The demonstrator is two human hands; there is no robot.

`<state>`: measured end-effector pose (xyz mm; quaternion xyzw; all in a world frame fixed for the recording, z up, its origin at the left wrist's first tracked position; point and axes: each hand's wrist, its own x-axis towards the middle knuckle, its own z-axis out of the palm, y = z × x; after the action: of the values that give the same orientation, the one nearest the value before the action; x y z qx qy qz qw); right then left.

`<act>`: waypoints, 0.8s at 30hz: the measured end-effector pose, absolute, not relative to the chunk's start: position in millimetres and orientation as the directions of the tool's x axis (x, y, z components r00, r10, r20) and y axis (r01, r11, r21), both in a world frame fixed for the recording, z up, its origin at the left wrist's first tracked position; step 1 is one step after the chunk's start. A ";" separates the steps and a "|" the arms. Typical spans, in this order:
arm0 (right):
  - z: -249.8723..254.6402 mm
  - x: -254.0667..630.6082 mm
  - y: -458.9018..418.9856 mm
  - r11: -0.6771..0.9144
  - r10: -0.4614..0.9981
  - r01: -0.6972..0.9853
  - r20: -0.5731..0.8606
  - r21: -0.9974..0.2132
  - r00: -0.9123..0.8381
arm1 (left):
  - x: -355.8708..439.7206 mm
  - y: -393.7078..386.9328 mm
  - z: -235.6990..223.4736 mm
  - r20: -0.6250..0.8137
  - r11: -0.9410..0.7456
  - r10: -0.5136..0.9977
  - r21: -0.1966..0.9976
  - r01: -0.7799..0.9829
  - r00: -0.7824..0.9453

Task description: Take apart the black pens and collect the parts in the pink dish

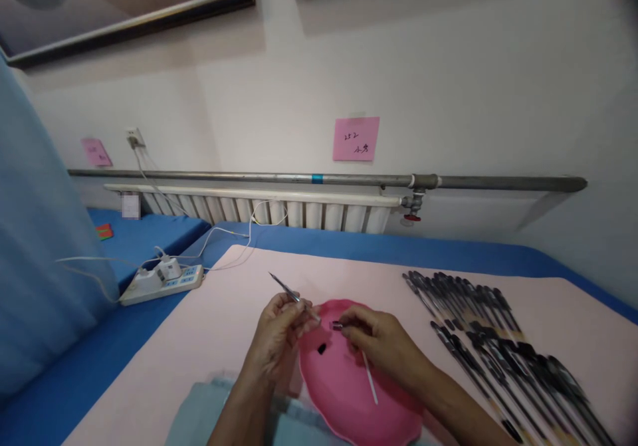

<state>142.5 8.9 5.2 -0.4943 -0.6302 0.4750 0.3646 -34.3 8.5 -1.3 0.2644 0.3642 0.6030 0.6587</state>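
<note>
Brush (286,289), or a thin tool like one: it is held up over the far left rim of the plate (343,393), tip pointing far left. The left hand (282,326) pinches it between thumb and fingers. The right hand (386,343) pinches a small dark piece (337,326) above the plate, just right of the brush's near end. A white stick (369,378) shows below that hand; whether it is gripped or lying there, I cannot tell. A black bit (321,349) lies on the plate's left.

For clean work, a light left pinch well back from the tip should spare the point. The right fingertips would do best gripping the piece squarely, both hands low over the plate so that anything dropped lands there, away from the brushes (498,303) at right.
</note>
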 end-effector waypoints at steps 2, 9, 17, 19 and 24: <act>8.2 146.6 11.4 0.082 0.974 0.291 0.014 -0.953 -0.227 | -36.1 9.0 -0.8 -0.164 0.130 0.987 0.800 -0.585 -0.004; 16.5 151.6 14.5 0.049 0.992 0.120 0.034 -0.992 -0.118 | -25.8 -0.1 4.4 -0.177 0.261 0.960 0.845 -0.467 0.216; 22.1 167.3 22.7 0.126 0.991 -0.019 0.127 -0.992 -0.041 | -17.7 -5.1 0.3 -0.262 0.369 0.911 0.863 -0.346 0.319; 23.7 167.7 22.3 0.136 0.990 -0.019 0.136 -0.991 -0.046 | -17.8 -4.8 0.0 -0.250 0.350 0.913 0.885 -0.306 0.322; 29.3 166.9 18.0 0.154 0.986 0.032 0.152 -0.987 -0.070 | -18.4 -6.0 2.1 -0.257 0.353 0.908 0.895 -0.273 0.331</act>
<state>166.9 18.0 29.3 -0.4524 -0.5627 0.4671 0.5104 -18.4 -6.0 2.1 0.3915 0.4054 0.4127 0.7156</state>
